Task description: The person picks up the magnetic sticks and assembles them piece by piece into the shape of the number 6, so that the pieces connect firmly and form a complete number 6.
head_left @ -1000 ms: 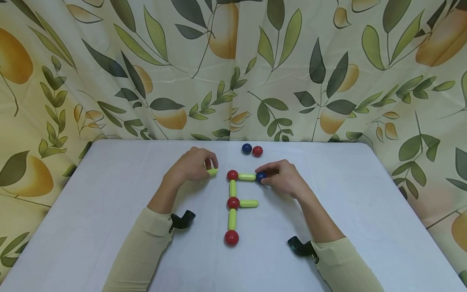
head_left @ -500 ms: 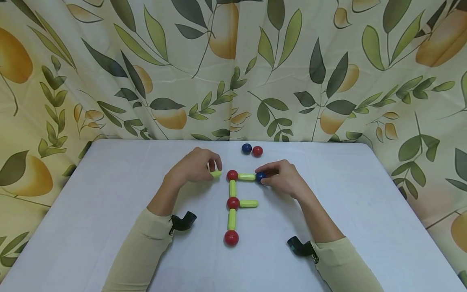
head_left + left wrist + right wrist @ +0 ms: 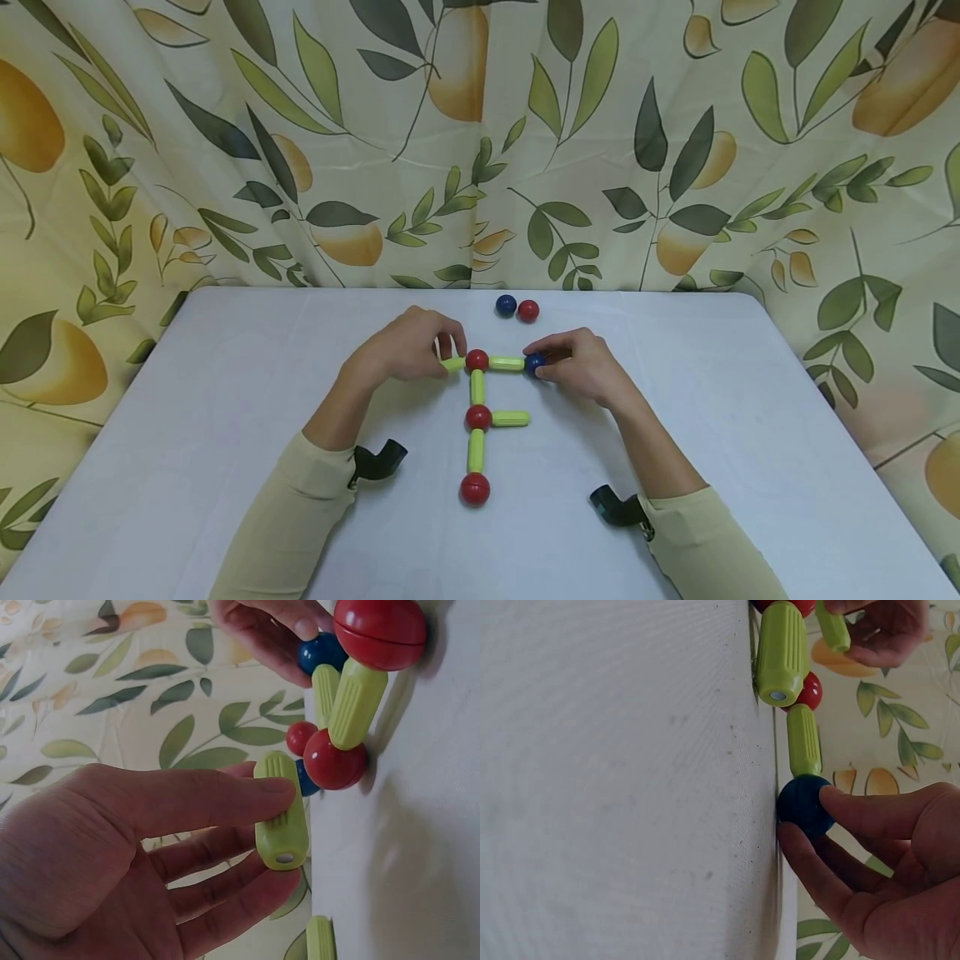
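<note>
Spanning the foreground, a white surface lies beneath the left hand and the right hand. The left grip pinches a light-green ridged plastic rod at nine o'clock from a glossy red ball, just beside it; the right grip clamps a glossy blue ball at three o'clock.

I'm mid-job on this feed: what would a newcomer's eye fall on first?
Probably the red, green and blue F-shaped figure of balls and rods mid-table, as the head view shows it. Next, at its top, the left hand pinching a green rod on the left and the right hand gripping a blue ball on the right. Behind the table, the bold leaf-and-fruit cloth also stands out.
</note>
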Motion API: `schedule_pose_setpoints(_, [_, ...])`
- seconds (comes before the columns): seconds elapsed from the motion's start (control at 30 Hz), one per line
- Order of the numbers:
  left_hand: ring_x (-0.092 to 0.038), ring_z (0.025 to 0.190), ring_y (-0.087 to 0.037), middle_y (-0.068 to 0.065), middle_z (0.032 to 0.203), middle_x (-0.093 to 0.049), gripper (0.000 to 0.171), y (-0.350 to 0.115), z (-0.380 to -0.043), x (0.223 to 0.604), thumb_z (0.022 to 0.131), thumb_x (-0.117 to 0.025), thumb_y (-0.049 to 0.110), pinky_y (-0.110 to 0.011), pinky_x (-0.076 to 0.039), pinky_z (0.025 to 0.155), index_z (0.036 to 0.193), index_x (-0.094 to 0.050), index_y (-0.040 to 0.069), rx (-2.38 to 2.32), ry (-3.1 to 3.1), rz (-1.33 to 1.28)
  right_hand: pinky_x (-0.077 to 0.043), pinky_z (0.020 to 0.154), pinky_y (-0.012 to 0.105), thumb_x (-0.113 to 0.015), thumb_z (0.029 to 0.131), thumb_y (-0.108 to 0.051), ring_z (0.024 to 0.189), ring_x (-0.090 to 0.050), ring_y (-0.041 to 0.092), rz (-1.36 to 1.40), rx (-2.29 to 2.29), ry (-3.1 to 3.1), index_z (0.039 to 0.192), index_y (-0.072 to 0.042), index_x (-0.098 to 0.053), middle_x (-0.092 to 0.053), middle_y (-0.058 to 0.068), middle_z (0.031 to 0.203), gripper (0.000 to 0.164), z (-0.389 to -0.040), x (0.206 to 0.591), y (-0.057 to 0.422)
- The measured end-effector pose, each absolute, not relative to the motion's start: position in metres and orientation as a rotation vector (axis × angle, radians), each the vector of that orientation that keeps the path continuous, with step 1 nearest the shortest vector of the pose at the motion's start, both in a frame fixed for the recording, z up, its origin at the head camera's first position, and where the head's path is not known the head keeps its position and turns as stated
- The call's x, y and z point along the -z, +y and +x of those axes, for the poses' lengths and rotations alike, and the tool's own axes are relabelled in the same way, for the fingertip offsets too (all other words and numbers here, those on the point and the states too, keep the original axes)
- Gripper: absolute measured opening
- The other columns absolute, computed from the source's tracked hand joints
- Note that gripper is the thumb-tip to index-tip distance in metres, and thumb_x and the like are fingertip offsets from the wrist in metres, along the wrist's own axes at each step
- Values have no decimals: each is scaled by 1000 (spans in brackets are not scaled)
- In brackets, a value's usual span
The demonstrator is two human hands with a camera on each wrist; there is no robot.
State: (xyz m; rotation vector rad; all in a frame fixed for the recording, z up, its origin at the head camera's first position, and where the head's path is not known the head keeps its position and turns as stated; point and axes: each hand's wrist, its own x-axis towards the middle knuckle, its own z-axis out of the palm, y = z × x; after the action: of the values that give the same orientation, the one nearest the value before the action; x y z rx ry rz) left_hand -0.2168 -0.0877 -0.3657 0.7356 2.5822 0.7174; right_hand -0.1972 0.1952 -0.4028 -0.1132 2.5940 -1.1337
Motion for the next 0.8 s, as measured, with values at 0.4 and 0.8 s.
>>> schedule_pose_setpoints(0.4, [-61,87,-18,-2,91,-70,23,-80,-210,360,85,-82,6,-28,-51,74,103,-76,17,-759,2527,809,-53,92,38,-74,94,-9,108,-63,28,-104,1125,2597,124,-13,-77,-72,13,125,30,-197,402,194])
schedule_pose_setpoints(0.8, [-63,83,-18,-2,92,-70,23,-74,-204,355,86,-82,6,-26,-55,75,106,-75,16,-758,2483,856,-49,88,36,-73,93,-8,108,-64,27,-122,1121,2618,121,-13,-79,-75,11,120,29,-197,403,196])
